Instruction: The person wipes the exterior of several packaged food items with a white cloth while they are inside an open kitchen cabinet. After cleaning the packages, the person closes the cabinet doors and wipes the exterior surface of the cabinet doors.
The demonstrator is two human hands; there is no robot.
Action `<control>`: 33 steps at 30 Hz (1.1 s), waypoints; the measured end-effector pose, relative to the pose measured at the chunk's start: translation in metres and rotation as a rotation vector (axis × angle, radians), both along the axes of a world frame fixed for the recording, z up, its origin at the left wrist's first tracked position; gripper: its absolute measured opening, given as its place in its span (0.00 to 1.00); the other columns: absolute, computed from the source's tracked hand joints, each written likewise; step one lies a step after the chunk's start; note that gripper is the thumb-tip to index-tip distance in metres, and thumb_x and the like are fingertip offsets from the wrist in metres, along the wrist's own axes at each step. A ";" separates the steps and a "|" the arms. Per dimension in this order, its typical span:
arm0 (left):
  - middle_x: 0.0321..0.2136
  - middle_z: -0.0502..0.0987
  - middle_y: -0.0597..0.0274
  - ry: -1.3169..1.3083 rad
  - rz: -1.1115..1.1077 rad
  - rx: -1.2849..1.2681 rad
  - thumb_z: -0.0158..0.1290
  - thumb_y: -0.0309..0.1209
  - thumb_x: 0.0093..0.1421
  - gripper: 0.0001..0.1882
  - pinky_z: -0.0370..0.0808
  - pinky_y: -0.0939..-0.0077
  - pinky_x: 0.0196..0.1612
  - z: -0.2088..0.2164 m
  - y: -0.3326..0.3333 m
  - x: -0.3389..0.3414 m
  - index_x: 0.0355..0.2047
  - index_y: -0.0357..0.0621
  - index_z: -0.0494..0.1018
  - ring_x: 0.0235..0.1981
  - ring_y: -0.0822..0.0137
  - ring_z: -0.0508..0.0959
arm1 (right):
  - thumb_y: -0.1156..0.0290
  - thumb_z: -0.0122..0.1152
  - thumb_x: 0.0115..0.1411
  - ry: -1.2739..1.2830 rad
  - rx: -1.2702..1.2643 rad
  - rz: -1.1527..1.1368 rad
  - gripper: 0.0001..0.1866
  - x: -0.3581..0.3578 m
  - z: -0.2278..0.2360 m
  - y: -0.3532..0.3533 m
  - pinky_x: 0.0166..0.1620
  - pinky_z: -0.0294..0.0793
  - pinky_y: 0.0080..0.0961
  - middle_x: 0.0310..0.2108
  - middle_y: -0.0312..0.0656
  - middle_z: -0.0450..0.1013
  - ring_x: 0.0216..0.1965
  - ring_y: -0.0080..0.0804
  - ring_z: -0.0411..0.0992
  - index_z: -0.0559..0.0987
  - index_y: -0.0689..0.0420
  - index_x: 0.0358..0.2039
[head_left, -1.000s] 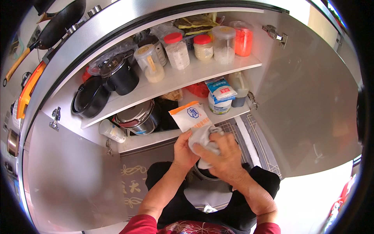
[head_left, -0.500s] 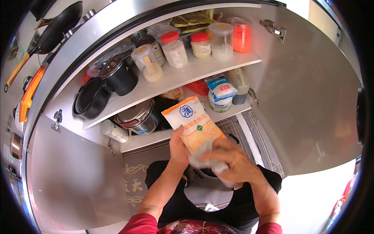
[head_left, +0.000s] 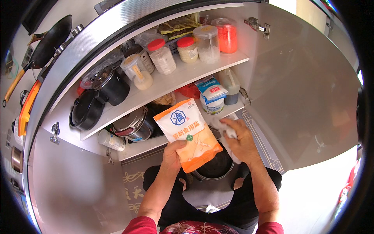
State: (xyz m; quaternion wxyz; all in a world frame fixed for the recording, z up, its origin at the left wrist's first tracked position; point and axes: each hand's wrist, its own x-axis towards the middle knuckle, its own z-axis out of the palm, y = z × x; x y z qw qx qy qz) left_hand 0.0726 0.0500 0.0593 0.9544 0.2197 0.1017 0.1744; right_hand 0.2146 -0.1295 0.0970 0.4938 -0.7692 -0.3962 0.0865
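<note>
My left hand (head_left: 173, 155) grips the lower left edge of an orange-and-white bag of salt (head_left: 186, 134), thumb across its front. The bag is tilted, its printed face turned up toward me, in front of the lower cupboard shelf. To its right my right hand (head_left: 240, 141) is closed on a crumpled whitish cloth (head_left: 236, 154), apart from the bag. Part of the cloth is hidden behind the fingers. Below the bag, a dark round pan or basin (head_left: 215, 165) rests on the floor between my legs.
Jars line the upper shelf (head_left: 163, 85), beside black pots (head_left: 113, 87). Below stand a steel pot (head_left: 134, 124), a fallen white canister (head_left: 112, 140), a white tub with a blue packet (head_left: 212, 95) and a jug (head_left: 230, 85). Cupboard doors (head_left: 304, 101) stand open on both sides.
My right hand, with the cloth, has moved off the bag's lower end, up and to the right. The bag has shifted slightly left and its lower part now shows. The view has shifted a little.
</note>
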 end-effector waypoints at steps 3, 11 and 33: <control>0.52 0.68 0.45 -0.008 -0.054 0.019 0.47 0.14 0.48 0.33 0.67 0.53 0.58 -0.001 -0.007 -0.001 0.57 0.34 0.57 0.54 0.48 0.70 | 0.75 0.56 0.53 0.237 0.333 0.060 0.24 -0.003 0.000 0.010 0.48 0.68 0.32 0.39 0.49 0.68 0.44 0.46 0.69 0.71 0.54 0.53; 0.52 0.68 0.43 0.097 0.003 -0.003 0.47 0.18 0.47 0.33 0.65 0.51 0.59 -0.005 0.008 -0.002 0.57 0.33 0.58 0.53 0.46 0.70 | 0.75 0.59 0.48 -0.051 -0.096 0.227 0.27 -0.015 -0.003 0.000 0.47 0.69 0.39 0.39 0.48 0.67 0.43 0.50 0.69 0.72 0.51 0.52; 0.52 0.69 0.43 0.497 -0.018 -0.019 0.41 0.26 0.60 0.21 0.67 0.51 0.58 -0.056 0.043 0.082 0.54 0.35 0.61 0.53 0.47 0.71 | 0.70 0.59 0.49 -0.130 -0.327 0.511 0.23 -0.016 -0.003 -0.038 0.44 0.73 0.40 0.41 0.43 0.68 0.44 0.45 0.69 0.74 0.41 0.49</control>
